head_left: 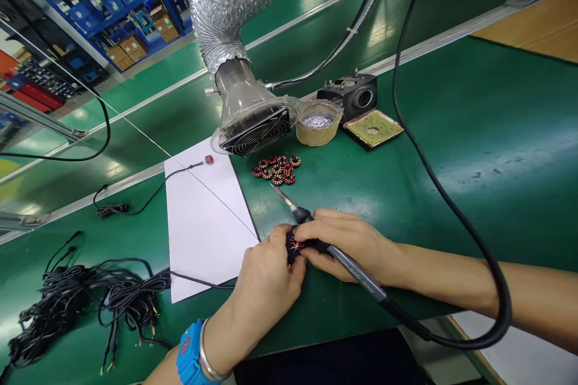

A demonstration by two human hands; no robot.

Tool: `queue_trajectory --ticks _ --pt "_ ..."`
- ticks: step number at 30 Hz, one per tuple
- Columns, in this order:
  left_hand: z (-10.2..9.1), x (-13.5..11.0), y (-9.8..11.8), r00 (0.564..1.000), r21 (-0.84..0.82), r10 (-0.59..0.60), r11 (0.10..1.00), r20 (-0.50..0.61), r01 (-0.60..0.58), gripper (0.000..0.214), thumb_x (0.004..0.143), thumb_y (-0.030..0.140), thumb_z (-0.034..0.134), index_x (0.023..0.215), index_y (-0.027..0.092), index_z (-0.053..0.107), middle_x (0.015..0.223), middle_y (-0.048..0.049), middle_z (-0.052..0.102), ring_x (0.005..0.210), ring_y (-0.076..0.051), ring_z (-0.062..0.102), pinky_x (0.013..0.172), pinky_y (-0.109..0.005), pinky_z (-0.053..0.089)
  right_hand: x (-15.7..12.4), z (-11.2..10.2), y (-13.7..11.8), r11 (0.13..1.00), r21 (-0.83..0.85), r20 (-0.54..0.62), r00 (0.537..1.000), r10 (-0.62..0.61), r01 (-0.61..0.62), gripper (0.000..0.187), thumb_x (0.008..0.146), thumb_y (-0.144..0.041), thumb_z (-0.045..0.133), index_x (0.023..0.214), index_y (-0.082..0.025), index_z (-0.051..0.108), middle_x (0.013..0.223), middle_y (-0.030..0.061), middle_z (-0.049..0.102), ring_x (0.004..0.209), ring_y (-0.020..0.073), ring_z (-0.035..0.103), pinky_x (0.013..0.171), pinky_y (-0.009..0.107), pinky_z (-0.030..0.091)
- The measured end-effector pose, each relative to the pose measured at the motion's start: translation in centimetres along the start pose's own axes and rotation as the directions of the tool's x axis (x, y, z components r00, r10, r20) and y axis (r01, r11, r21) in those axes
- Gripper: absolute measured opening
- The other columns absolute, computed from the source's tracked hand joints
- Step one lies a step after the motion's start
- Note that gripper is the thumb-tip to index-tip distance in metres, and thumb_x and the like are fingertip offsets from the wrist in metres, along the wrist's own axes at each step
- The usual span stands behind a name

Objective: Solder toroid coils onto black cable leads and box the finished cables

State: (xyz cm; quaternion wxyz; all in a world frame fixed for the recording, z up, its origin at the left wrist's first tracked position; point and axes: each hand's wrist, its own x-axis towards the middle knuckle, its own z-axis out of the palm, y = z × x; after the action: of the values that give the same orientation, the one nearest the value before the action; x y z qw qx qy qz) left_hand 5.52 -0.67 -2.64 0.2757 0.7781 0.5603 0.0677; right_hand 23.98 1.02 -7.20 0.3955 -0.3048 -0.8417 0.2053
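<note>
My right hand (pixel 350 243) is closed around the black handle of a soldering iron (pixel 289 203), whose metal tip points up and left over the green bench. My left hand (pixel 266 280) is curled and pinches a small wound coil (pixel 297 245) right beside the right hand's fingertips. A thin solder wire (pixel 217 198) runs across the white sheet (pixel 198 222) toward my left hand. A cluster of several red and orange coils (pixel 276 169) lies on the bench just beyond the iron's tip.
A fume extractor hood (pixel 253 126) on a silver duct hangs behind the coils. Beside it stand a tin of metal wool (pixel 318 122), an iron stand (pixel 352 95) and a yellow sponge tray (pixel 372 129). Black cable bundles (pixel 85 301) lie at left.
</note>
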Motion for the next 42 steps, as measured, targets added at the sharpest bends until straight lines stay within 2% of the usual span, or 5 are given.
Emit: queue_trajectory --ticks 9,14,26,31,42 --pt "-0.2 0.1 -0.1 0.999 -0.065 -0.031 0.997 0.029 0.033 0.035 0.083 0.024 0.057 0.118 0.019 0.055 0.067 -0.0008 0.062 0.057 -0.02 0.058 0.055 -0.028 0.037 0.1 0.2 0.0 0.999 0.029 -0.212 0.977 -0.019 0.026 0.022 0.079 -0.012 0.056 0.098 -0.023 0.052 0.079 0.0019 0.066 0.073 0.0183 0.06 0.064 0.029 0.051" --pt "-2.1 -0.9 0.1 0.997 -0.365 -0.058 0.928 0.059 0.076 0.028 0.082 0.031 0.063 0.107 0.02 0.056 0.062 0.0054 0.049 0.053 -0.012 0.047 0.05 -0.021 0.034 0.7 -0.7 -0.3 0.999 -0.023 -0.251 0.967 -0.046 0.041 0.032 0.074 -0.014 0.057 0.104 -0.022 0.05 0.081 0.0021 0.064 0.069 0.0187 0.057 0.063 0.032 0.05" --pt "-5.0 -1.6 -1.1 0.991 -0.612 -0.095 0.791 -0.094 0.018 0.015 0.084 0.031 0.063 0.087 0.017 0.067 0.074 -0.0028 0.059 0.065 -0.013 0.051 0.057 -0.021 0.04 4.7 -1.2 -2.3 0.836 0.513 0.0 0.974 0.226 -0.194 0.035 0.073 -0.009 0.056 0.105 -0.021 0.049 0.085 0.0016 0.058 0.067 0.0127 0.057 0.058 0.024 0.049" --pt "-4.6 -1.3 -1.8 0.989 -0.588 -0.125 0.807 -0.077 0.056 0.021 0.088 0.035 0.057 0.089 0.016 0.065 0.065 0.0014 0.051 0.056 -0.01 0.04 0.051 -0.02 0.032 5.3 -1.0 -2.6 0.824 0.479 0.007 0.941 0.339 -0.301 0.011 0.085 -0.014 0.053 0.094 -0.021 0.051 0.074 -0.0024 0.056 0.057 0.009 0.051 0.054 0.02 0.045" --pt "-3.7 -1.1 -1.9 0.994 -0.588 -0.109 0.804 0.004 0.09 0.023 0.09 0.037 0.053 0.093 0.017 0.063 0.06 0.004 0.045 0.053 -0.01 0.037 0.05 -0.021 0.029 4.0 -1.2 -2.2 0.787 0.469 0.158 0.914 0.373 -0.402 0.021 0.091 -0.018 0.051 0.11 -0.025 0.047 0.08 -0.0036 0.058 0.066 0.0099 0.055 0.063 0.022 0.045"
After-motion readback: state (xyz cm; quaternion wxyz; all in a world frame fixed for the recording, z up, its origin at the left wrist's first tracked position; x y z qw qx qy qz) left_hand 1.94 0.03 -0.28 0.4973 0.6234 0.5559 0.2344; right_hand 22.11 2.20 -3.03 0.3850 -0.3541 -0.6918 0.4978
